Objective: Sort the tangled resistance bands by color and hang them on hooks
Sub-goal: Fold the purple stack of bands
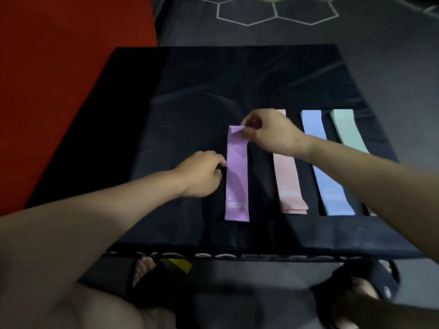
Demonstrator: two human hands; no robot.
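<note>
The purple band [236, 176] is pinched at its far end by the right hand [268, 134]; the left hand [202, 174], fingers curled, touches its left edge. It should be laid flat, parallel to the pink band [291, 184].

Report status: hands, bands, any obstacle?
Right hand pinches purple band top end; left hand touches its side. Pink, blue, green bands flat alongside. No obstacle, no hooks seen.

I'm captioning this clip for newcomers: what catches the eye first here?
Four pastel bands lie side by side on the black mat: purple band, pink band, blue band, green band. The right hand pinches the purple band's far end; the left hand touches its left edge.
</note>
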